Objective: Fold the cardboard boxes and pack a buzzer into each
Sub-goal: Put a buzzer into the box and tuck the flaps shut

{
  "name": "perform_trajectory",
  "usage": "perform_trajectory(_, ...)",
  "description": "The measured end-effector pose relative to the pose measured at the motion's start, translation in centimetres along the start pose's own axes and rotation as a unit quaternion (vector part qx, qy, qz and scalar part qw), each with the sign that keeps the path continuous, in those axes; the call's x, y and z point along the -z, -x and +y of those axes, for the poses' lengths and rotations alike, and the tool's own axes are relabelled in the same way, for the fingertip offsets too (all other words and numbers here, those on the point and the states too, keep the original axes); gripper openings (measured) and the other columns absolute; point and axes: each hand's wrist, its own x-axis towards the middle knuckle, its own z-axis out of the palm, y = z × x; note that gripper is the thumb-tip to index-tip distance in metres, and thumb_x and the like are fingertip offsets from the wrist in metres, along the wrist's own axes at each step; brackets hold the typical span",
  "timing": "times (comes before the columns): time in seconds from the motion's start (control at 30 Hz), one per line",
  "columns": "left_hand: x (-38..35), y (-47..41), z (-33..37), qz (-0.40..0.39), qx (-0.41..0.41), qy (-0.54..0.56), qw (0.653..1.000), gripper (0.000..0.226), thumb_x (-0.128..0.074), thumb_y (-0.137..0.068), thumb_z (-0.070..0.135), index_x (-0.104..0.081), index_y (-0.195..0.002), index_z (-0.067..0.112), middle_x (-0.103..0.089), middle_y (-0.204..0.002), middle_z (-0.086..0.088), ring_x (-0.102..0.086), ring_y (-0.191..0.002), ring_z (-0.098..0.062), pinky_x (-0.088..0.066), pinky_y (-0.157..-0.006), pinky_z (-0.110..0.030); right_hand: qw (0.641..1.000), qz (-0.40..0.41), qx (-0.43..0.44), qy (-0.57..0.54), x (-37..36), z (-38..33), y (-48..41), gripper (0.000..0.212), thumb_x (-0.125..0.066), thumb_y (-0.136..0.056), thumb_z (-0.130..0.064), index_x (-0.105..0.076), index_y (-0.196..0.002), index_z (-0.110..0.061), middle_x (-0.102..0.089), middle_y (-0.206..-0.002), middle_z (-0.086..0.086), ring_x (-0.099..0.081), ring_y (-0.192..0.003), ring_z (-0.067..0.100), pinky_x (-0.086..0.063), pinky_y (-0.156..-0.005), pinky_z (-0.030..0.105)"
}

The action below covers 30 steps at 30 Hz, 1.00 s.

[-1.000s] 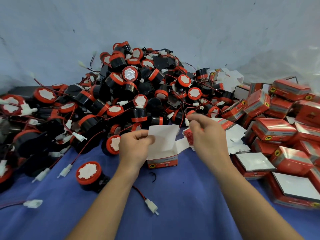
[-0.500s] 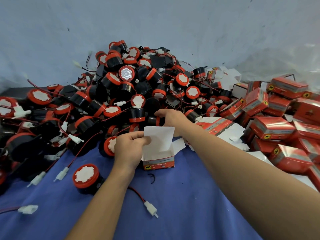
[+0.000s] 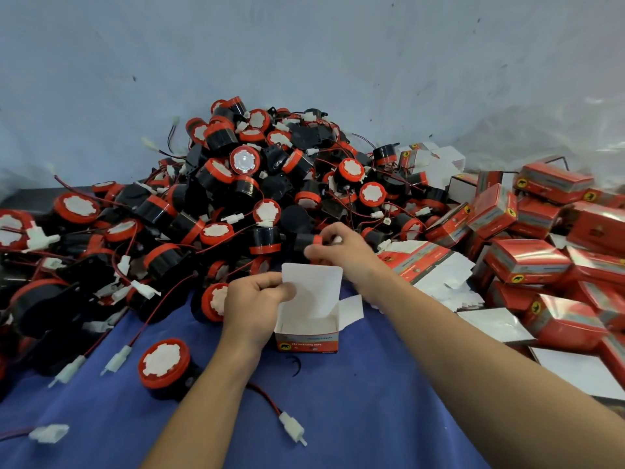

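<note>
- Buzzer lies at the foot of the pile, just above frame centre, with the right hand curled round its red end; it does not look clear of its neighbours
- Red wires cross all through the pile, so the likeliest snag, I judge, is its lead catching on others and dragging them down onto the box
- That box stands open at frame centre on the cloth, lid flap upright and right side flap out; the left hand pinches its left edge between thumb and curled fingers
- This pinch is the only hold on what looks a light carton: a tug or a sliding buzzer could tip or crush it
- Its upright lid stands between the right hand and the opening, so a careless drop may bend it or miss
- Any lead left hanging over the rim would likely stop the flaps closing
- One loose buzzer at lower left trails a wire to a white connector at lower centre; a forearm could sweep it
- Blue and soft-looking, the cloth covers the lower frame, with a dark edge showing at far left
- Flat boxes lie just right of the right hand; packed boxes are heaped along the right edge
- Pale grey-blue and scuffed, the wall fills the upper frame close behind the pile
</note>
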Motion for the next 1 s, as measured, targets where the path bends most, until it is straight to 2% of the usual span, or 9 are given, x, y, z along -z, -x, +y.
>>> perform_trajectory(0.1,-0.3,0.1,-0.1,-0.009,0.004,-0.002,1.000,0.035,-0.074,-0.087,0.007,-0.083,-0.078,0.040,-0.080,-0.087,0.011,-0.075,-0.081,-0.004,-0.055,-0.070,-0.028,0.979,0.070,0.009,-0.191,2.4,-2.0,2.1,0.021,-0.077,-0.088,-0.025,-0.067,-0.105,-0.018,-0.068,-0.084,0.005,-0.060,-0.063,0.014,-0.053,-0.062,0.028)
perform_trajectory(0.17,-0.5,0.1,-0.1,-0.008,0.009,0.001,1.000,0.036,-0.075,-0.087,0.008,-0.083,-0.078,0.042,-0.080,-0.089,0.012,-0.075,-0.082,-0.004,-0.057,-0.074,-0.032,0.937,0.119,0.024,-0.328,4.4,-3.5,3.9,0.019,-0.073,-0.090,-0.026,-0.072,-0.107,-0.017,-0.070,-0.082,0.003,-0.059,-0.061,0.011,-0.054,-0.062,0.026)
perform_trajectory(0.23,-0.6,0.3,-0.1,-0.004,0.008,0.004,1.000,0.038,-0.075,-0.088,0.008,-0.082,-0.078,0.044,-0.080,-0.089,0.013,-0.075,-0.082,-0.004,-0.057,-0.073,-0.031,0.914,0.158,0.049,-0.370,6.2,-4.7,5.8,0.020,-0.069,-0.091,-0.030,-0.074,-0.106,-0.018,-0.071,-0.086,0.007,-0.057,-0.068,0.016,-0.052,-0.061,0.027)
perform_trajectory(0.4,-1.3,0.8,0.0,0.005,0.000,0.001,1.000,0.036,-0.075,-0.088,0.009,-0.082,-0.079,0.043,-0.080,-0.087,0.011,-0.076,-0.083,-0.008,-0.058,-0.074,-0.034,0.958,0.224,0.176,-0.020,5.9,-4.9,10.4,0.027,-0.073,-0.074,-0.046,-0.074,-0.093,-0.026,-0.064,-0.074,-0.001,-0.052,-0.066,0.008,-0.042,-0.064,0.028)
perform_trajectory(0.53,-2.0,1.4,0.3,-0.016,-0.026,-0.006,1.000,0.032,-0.074,-0.091,0.007,-0.084,-0.082,0.037,-0.081,-0.086,0.006,-0.078,-0.084,-0.013,-0.061,-0.074,-0.037,0.894,0.258,0.304,0.204,2.0,-3.1,13.2,0.040,-0.079,-0.067,-0.051,-0.067,-0.100,-0.032,-0.062,-0.087,-0.019,-0.055,-0.083,0.005,-0.043,-0.075,0.019)
perform_trajectory(0.63,-2.1,1.9,0.4,-0.024,-0.035,-0.010,0.999,0.027,-0.074,-0.090,0.007,-0.084,-0.084,0.031,-0.081,-0.084,0.003,-0.078,-0.083,-0.015,-0.062,-0.069,-0.031,0.842,0.263,0.387,0.268,-0.8,-1.1,13.7,0.043,-0.081,-0.070,-0.041,-0.072,-0.106,-0.019,-0.065,-0.094,-0.008,-0.055,-0.090,0.019,-0.045,-0.084,0.035)
perform_trajectory(0.73,-1.8,1.8,0.4,-0.031,-0.018,0.009,0.999,0.030,-0.068,-0.091,0.001,-0.085,-0.086,0.025,-0.081,-0.086,-0.001,-0.078,-0.084,-0.017,-0.060,-0.067,-0.024,0.872,0.197,0.338,0.295,-2.3,0.8,13.4,0.046,-0.080,-0.072,-0.037,-0.072,-0.113,-0.019,-0.066,-0.105,-0.005,-0.059,-0.100,0.020,-0.047,-0.089,0.040)
perform_trajectory(0.83,-1.6,1.5,0.6,-0.038,-0.005,0.024,0.999,0.029,-0.068,-0.093,0.002,-0.085,-0.085,0.024,-0.081,-0.087,-0.004,-0.079,-0.086,-0.022,-0.063,-0.074,-0.032,0.908,0.176,0.262,0.274,-2.2,1.6,13.2,0.052,-0.069,-0.075,-0.051,-0.068,-0.120,-0.024,-0.065,-0.109,-0.009,-0.058,-0.097,0.016,-0.051,-0.084,0.039)
perform_trajectory(1.0,-1.5,1.4,0.7,-0.037,-0.022,0.032,0.999,0.039,-0.062,-0.094,-0.001,-0.086,-0.081,0.028,-0.081,-0.089,-0.003,-0.078,-0.088,-0.020,-0.060,-0.076,-0.030,0.893,0.208,0.251,0.311,-2.1,2.4,12.8,0.059,-0.087,-0.069,-0.044,-0.070,-0.120,-0.021,-0.069,-0.104,-0.007,-0.050,-0.097,0.009,-0.042,-0.086,0.029)
